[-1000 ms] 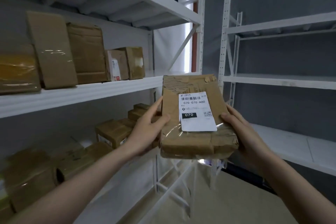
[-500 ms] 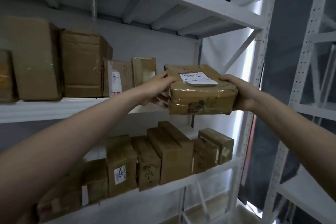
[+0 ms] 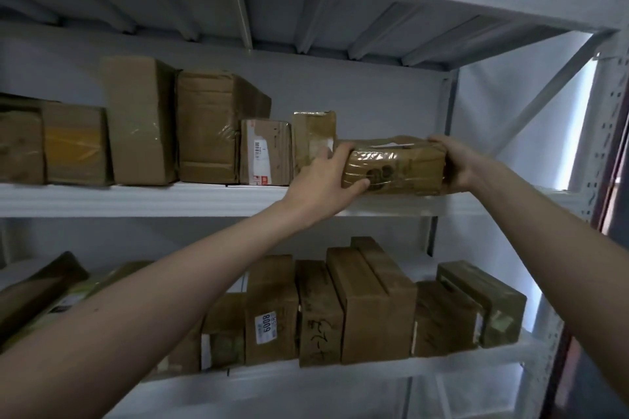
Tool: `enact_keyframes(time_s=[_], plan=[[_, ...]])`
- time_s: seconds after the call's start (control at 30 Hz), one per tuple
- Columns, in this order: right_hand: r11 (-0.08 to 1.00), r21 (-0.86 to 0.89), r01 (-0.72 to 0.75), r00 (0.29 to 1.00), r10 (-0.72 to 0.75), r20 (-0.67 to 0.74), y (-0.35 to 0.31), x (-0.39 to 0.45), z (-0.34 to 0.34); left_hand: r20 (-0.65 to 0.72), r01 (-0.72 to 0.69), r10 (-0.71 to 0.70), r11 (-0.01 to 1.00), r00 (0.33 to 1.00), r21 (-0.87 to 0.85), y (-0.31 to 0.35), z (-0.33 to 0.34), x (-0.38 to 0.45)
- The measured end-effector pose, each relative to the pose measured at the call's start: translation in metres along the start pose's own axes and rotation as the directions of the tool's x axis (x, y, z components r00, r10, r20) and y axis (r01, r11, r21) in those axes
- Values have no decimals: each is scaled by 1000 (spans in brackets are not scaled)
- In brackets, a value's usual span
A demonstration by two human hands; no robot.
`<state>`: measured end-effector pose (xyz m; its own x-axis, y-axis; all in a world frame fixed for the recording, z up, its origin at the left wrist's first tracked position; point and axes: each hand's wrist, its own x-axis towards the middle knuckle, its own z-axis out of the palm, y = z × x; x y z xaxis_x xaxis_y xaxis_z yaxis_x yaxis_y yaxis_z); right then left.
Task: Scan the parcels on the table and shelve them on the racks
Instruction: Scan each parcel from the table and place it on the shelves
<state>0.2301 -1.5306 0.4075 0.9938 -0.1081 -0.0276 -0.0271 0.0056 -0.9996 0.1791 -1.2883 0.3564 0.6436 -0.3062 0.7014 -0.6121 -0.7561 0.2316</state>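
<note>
Observation: a tape-wrapped cardboard parcel (image 3: 396, 167) lies flat at the right end of the rack's middle shelf (image 3: 136, 199), about 1 o'clock from the frame centre. Its underside appears to touch or sit just above the shelf board; which of the two cannot be told.

Left hand (image 3: 325, 177): fingers curled over the parcel's left end, thumb under its front lower edge, clamped on it. Right hand (image 3: 457, 161): fingers wrapped over the right end, gripping it likewise.

At 9 o'clock of the parcel stands an upright taped box (image 3: 313, 143), just beside the left hand's knuckles. Further left stand a labelled carton (image 3: 265, 151) and taller boxes. The lower shelf's row of parcels (image 3: 357, 306) lies at 6 o'clock.

Assessment: the step in hand is seating the parcel. Recommended practice: lower it until the whole base bears on the board, then slide it back squarely so no edge overhangs the front lip. Keep the left knuckles off the upright box, which looks liable to tip. Free the thumb underneath first, then the fingers.
</note>
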Motion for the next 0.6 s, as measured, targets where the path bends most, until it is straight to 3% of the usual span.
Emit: enact_keyframes(time_s=[0.07,0.17,0.27,0.6], plan=[[991,66,116,993,-115,-17,1,0,-1,-43,-21,20,1000,999,-14,-3,4,3],[950,97,298,927,-312,206,12,-3,-8,-84,-15,13,1000,996,-21,-6,9,10],[922,1,387,870,-365,331,27,-4,-13,-99,-19,23,999,995,34,-8,13,15],[865,-87,495,856,-467,222,46,8,-4,-144,43,1,953,990,300,-5,19,21]])
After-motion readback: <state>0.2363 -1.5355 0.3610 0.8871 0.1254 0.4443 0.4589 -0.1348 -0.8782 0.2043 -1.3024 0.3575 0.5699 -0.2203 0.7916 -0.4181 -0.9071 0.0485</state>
